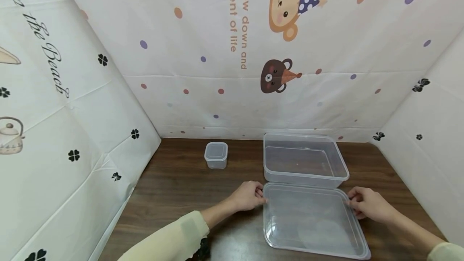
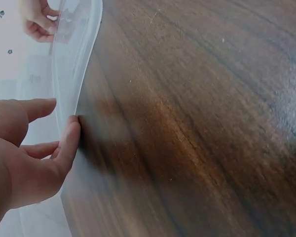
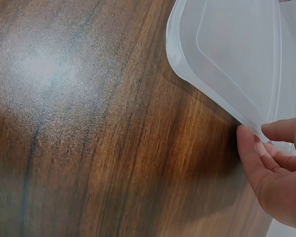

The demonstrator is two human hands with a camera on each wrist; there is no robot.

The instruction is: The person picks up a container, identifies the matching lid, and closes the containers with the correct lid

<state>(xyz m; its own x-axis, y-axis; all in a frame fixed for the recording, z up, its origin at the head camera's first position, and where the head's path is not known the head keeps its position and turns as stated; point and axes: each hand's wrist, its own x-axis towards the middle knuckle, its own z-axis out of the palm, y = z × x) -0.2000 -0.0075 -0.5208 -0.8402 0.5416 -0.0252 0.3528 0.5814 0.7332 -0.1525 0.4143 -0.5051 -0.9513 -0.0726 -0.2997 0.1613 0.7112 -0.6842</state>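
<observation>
One translucent rectangular lid (image 1: 313, 222) towards the front of the brown wood-grain surface (image 1: 170, 190), between left hand (image 1: 250, 195) and right hand (image 1: 369, 204). Grasped by both: on the left side, close to the far corner, with thumb on one face of the rim and fingertips on the other; on the right side, also near the far corner, pinched between thumb and finger. Lifted slightly or resting on the surface: hard to tell. Just behind, a deep translucent box (image 1: 304, 180), uncovered and upright; touching the lid or just short of it, impossible to say. Farther left, well apart from both, a small capped container (image 1: 216, 156), upright. Pale yellow sleeves (image 1: 174, 237) on both arms. At the back, a white cloth (image 1: 203, 31) printed with bears, dots and lettering.
</observation>
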